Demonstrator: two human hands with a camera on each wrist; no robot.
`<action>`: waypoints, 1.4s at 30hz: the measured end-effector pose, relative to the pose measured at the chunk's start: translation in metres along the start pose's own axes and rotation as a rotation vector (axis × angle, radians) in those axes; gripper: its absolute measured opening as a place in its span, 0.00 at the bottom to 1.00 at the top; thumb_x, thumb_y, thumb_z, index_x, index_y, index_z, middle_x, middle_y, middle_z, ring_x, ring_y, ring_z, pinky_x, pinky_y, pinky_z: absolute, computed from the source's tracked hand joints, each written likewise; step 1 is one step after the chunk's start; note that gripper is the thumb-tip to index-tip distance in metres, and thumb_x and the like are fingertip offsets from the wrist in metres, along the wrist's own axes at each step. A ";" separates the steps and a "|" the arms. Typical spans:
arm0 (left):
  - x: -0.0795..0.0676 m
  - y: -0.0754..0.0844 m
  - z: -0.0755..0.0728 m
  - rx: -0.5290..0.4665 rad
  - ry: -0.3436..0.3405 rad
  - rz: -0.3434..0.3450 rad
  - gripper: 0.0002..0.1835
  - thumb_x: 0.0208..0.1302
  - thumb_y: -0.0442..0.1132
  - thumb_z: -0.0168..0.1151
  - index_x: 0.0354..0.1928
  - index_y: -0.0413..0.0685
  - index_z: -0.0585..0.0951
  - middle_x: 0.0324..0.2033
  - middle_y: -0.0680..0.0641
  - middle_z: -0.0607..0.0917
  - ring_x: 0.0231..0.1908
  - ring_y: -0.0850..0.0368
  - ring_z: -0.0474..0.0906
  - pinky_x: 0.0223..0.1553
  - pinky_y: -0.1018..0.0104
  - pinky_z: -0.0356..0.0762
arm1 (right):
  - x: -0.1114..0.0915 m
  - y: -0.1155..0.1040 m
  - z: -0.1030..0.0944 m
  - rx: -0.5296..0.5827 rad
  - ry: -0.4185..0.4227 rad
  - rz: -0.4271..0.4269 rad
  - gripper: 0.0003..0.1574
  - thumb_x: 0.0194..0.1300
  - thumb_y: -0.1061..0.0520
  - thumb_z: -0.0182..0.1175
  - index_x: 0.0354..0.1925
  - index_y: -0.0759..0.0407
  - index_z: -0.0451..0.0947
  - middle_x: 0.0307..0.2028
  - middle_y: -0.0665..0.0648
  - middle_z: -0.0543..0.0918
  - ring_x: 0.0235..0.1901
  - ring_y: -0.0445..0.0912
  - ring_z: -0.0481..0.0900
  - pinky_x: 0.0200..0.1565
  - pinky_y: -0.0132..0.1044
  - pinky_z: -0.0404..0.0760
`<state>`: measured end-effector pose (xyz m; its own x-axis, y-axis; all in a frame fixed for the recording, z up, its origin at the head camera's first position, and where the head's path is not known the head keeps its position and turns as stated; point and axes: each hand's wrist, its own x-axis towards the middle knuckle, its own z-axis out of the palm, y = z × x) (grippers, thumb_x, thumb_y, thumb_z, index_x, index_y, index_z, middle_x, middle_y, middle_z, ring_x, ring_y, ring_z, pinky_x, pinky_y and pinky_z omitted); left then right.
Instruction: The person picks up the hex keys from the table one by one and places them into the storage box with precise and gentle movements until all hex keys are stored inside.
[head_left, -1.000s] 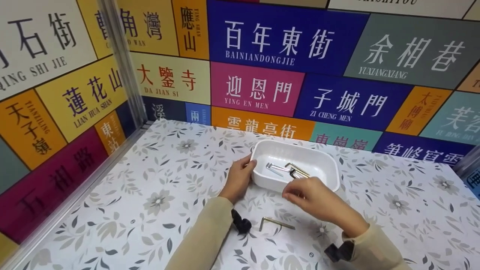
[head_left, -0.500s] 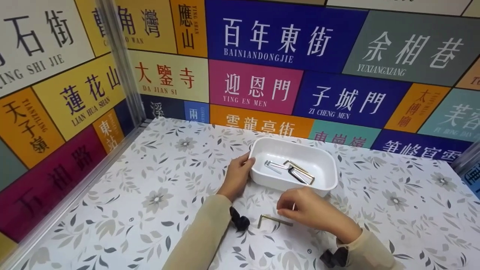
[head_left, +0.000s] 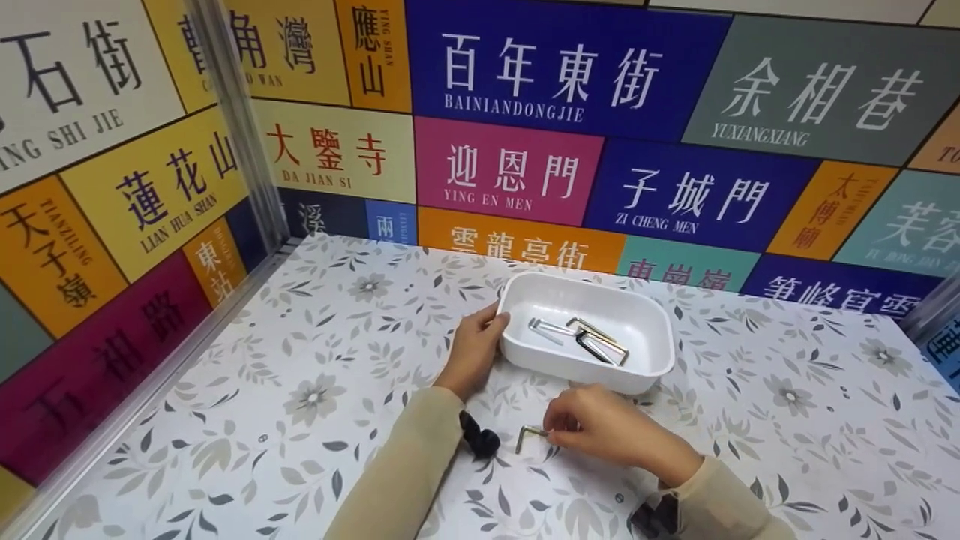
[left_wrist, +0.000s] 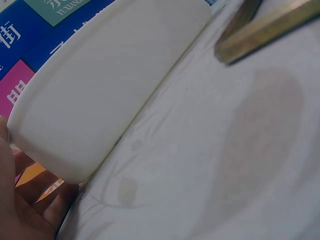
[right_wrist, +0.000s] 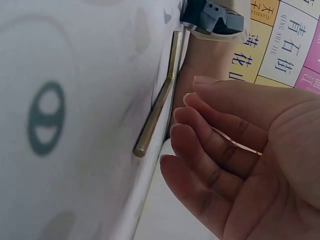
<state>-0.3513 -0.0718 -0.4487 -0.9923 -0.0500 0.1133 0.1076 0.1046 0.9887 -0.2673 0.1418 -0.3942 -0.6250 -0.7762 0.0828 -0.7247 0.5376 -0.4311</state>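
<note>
My left hand (head_left: 474,349) holds the left end of a white plastic container (head_left: 544,363), thumb at the rim and fingers along the outside. Inside it lie several L-shaped hex keys (head_left: 556,328), silver, black and brass-coloured. One more brass-coloured hex key (head_left: 520,439) rests on the table in front of the container, and its long arm is partly hidden by my right hand (head_left: 611,429) in the head view. From the right wrist view, this hand's fingers (right_wrist: 192,140) are loosely bent, close to the hex key (right_wrist: 155,112) with a gap between.
A table covered in a grey floral print (head_left: 315,360) carries everything. Behind the container stands a wall of coloured street-name panels (head_left: 517,169), meeting a second panelled wall (head_left: 150,202) on the left. Dark wrist cameras (head_left: 480,437) sit at both sleeves.
My right hand has come away from the container's front rim, down and left to the hex key on the table. The left hand keeps its hold on the container.
</note>
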 end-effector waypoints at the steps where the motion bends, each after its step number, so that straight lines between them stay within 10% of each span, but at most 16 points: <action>1: 0.000 0.000 0.000 -0.002 -0.001 -0.002 0.27 0.74 0.46 0.53 0.71 0.44 0.72 0.66 0.44 0.79 0.65 0.54 0.76 0.70 0.57 0.71 | 0.000 0.001 0.001 0.002 -0.002 0.004 0.02 0.59 0.58 0.70 0.33 0.54 0.86 0.27 0.47 0.87 0.27 0.30 0.76 0.32 0.27 0.78; 42: -0.001 -0.001 0.002 -0.013 0.012 0.032 0.27 0.73 0.46 0.54 0.70 0.44 0.73 0.64 0.42 0.81 0.61 0.53 0.80 0.65 0.59 0.76 | 0.002 0.013 0.010 0.064 0.007 0.062 0.04 0.56 0.65 0.68 0.31 0.57 0.85 0.25 0.51 0.87 0.26 0.30 0.76 0.32 0.27 0.77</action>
<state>-0.3505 -0.0703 -0.4502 -0.9876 -0.0584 0.1460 0.1402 0.0929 0.9857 -0.2749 0.1436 -0.4082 -0.6703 -0.7396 0.0606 -0.6646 0.5619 -0.4925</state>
